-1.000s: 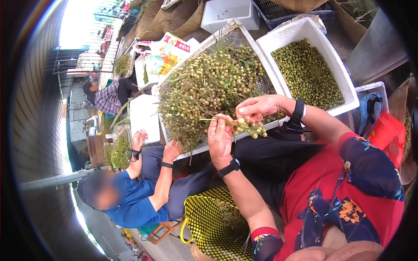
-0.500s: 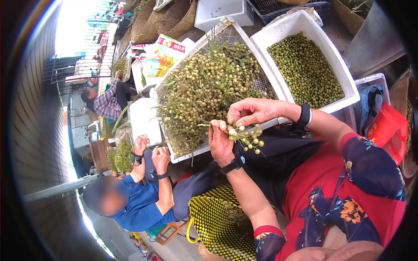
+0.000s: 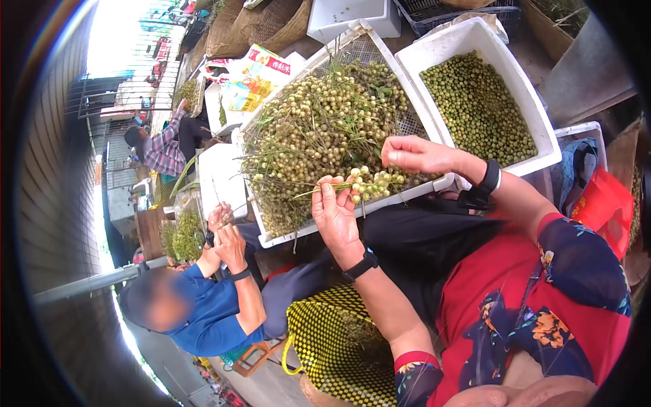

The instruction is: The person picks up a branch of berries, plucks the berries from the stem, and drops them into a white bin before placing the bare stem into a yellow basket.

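Head: left hand (image 3: 337, 216) grips cluster (image 3: 374, 183) (small fruits).

hands: 2, left hand (image 3: 336, 217), right hand (image 3: 415, 154) | sprig (image 3: 371, 183) in hand: 1 | mesh tray (image 3: 369, 51) of sprigs: 1 | tub (image 3: 447, 47) of loose fruit: 1 | co-workers: 2, blue shirt (image 3: 217, 315), plaid shirt (image 3: 163, 150) | yellow bag (image 3: 325, 339): 1

Outdoor market sorting yard: fruit crates (image 3: 475, 41), woven baskets (image 3: 271, 24).

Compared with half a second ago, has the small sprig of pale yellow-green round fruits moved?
Yes: the sprig went from below the white mesh tray's near rim to above it.
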